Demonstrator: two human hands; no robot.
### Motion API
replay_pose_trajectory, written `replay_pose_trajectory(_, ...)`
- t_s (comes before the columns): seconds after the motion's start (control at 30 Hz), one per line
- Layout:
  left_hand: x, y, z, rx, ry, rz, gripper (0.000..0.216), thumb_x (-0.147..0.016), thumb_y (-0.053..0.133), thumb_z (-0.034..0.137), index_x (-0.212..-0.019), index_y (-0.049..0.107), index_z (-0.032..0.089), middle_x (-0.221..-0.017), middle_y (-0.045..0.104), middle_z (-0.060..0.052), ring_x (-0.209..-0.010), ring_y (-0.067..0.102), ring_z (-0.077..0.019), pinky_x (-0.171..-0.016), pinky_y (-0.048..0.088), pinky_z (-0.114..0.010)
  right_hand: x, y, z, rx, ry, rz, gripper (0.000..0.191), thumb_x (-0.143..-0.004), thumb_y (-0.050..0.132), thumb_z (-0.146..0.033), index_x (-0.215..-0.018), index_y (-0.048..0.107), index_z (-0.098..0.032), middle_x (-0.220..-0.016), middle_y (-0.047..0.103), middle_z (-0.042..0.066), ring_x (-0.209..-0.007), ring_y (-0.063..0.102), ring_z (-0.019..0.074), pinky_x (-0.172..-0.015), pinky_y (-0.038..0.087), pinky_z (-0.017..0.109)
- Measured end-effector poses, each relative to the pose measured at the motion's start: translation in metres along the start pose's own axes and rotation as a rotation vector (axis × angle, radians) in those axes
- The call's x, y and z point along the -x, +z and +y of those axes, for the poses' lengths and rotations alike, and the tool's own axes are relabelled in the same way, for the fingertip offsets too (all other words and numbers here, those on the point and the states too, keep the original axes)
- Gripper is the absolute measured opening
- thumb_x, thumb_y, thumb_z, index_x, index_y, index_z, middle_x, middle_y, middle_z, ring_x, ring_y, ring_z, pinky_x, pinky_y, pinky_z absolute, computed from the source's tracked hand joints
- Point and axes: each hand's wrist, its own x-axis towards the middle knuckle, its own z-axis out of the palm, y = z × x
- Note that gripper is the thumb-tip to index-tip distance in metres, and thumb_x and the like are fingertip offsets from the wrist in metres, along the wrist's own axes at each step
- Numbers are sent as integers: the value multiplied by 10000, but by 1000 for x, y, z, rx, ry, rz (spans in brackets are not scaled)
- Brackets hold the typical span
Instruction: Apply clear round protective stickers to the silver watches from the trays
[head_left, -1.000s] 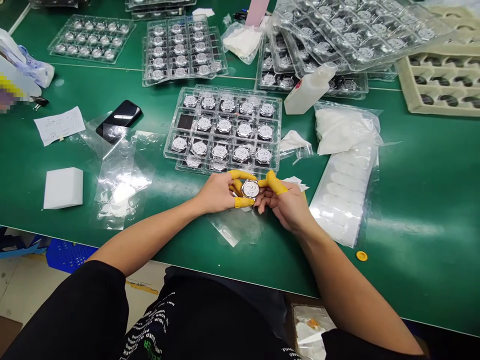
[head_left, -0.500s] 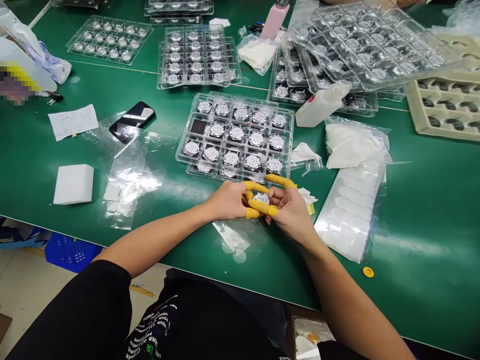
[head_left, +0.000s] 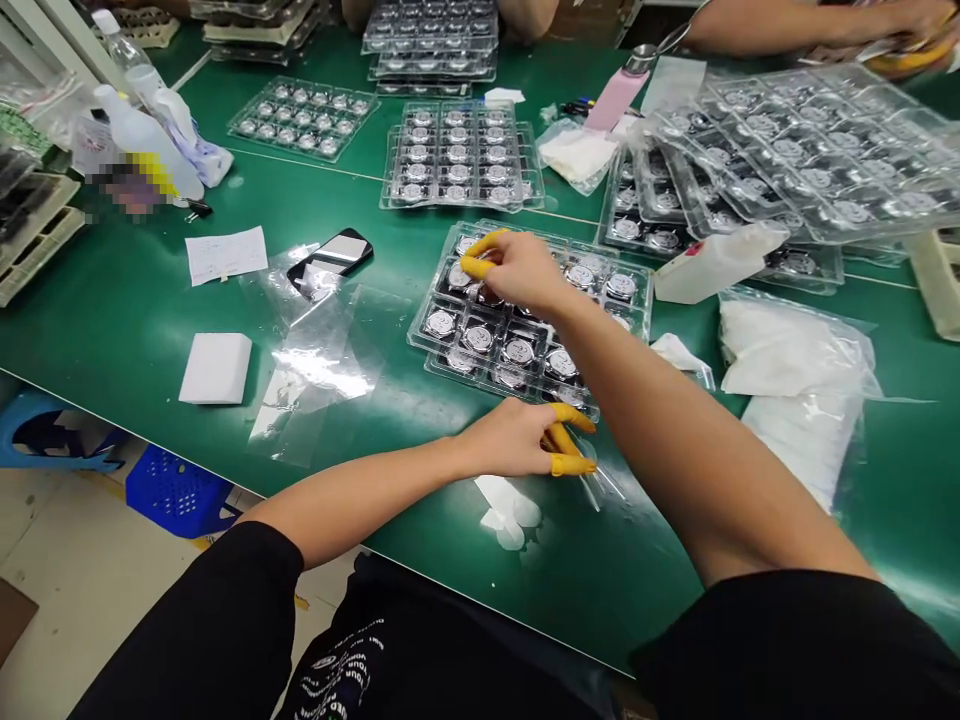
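My right hand point(head_left: 517, 268) reaches over the front clear plastic tray point(head_left: 420, 345), yellow finger cots on its thumb and index finger. The two fingertips close at the edge of a round silver watch case point(head_left: 458, 279) in the tray's left column. Other watch cases sit in the tray's pockets, some hidden under my hand and forearm. Just in front of the tray, my left hand point(head_left: 525, 440) hovers with its yellow-covered fingers apart. Clear plastic strips point(head_left: 600, 478) show beside its fingertips; I cannot tell whether they touch.
Several more trays point(head_left: 457, 160) and a tilted tray stack point(head_left: 795, 150) stand behind. A white bottle point(head_left: 716, 262) and bagged white cloths point(head_left: 795, 345) lie right. A phone point(head_left: 330, 262), clear bags point(head_left: 322, 370) and a white block point(head_left: 216, 368) lie left. A co-worker's arm point(head_left: 787, 25) shows at back right.
My right hand has left my left hand and moved forward and left to the tray's formerly bare pocket, where a watch case now shows. My left hand's fingers have parted. The view has shifted left.
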Motion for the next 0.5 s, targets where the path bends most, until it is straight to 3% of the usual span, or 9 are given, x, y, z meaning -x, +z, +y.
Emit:
replay_pose_trajectory(0.07, 1, -1, 0, -16, 4, -13, 506, -824, 782, 385, -1263, 653, 169, -978, 817, -19, -984, 761, -174, -957, 567, -277, -7, -4, -2, 187, -57, 7, 189, -786, 794, -280, -912, 758, -143, -844, 679, 72, -754, 593, 176, -773, 489, 387)
replay_pose_trajectory(0.13, 1, -1, 1, -28, 8, -19, 508, -833, 773, 404, -1267, 648, 172, -975, 818, -18, -1001, 759, -178, -972, 562, -288, 5, -28, 1, 341, -54, 175, 240, -830, 777, -329, -967, 756, -132, -1027, 675, 128, -915, 613, 224, -872, 463, 419)
replay_pose_trajectory(0.2, 0, -1, 0, -37, 12, -21, 502, -844, 761, 420, -1268, 647, 177, -962, 817, -16, -991, 760, -176, -978, 562, -295, 28, -60, 15, 431, 62, 364, 248, -910, 686, -336, -1024, 743, -122, -1094, 648, 160, -1034, 608, 260, -928, 423, 437)
replay_pose_trajectory(0.27, 0, -1, -2, -37, 17, -20, 490, -852, 754, 416, -1264, 649, 171, -952, 816, -21, -973, 763, -173, -970, 565, -288, 52, -87, 38, 485, 298, 480, 187, -909, 660, -285, -945, 736, -119, -1011, 633, 167, -1049, 612, 291, -926, 396, 467)
replay_pose_trajectory(0.37, -1, 1, -5, -28, 27, -5, 474, -852, 757, 402, -1251, 654, 167, -943, 814, -27, -947, 767, -169, -949, 573, -282, 77, -103, 76, 492, 477, 450, 187, -837, 751, -269, -771, 668, -115, -973, 603, 207, -1027, 617, 331, -859, 392, 482)
replay_pose_trajectory(0.5, -3, 2, -9, -18, 50, 30, 467, -835, 769, 394, -1230, 657, 173, -920, 814, -28, -879, 761, -162, -913, 585, -294, 77, -101, 102, 551, 445, 453, 305, -786, 822, -316, -936, 679, -92, -1192, 574, 266, -1075, 609, 305, -825, 383, 431)
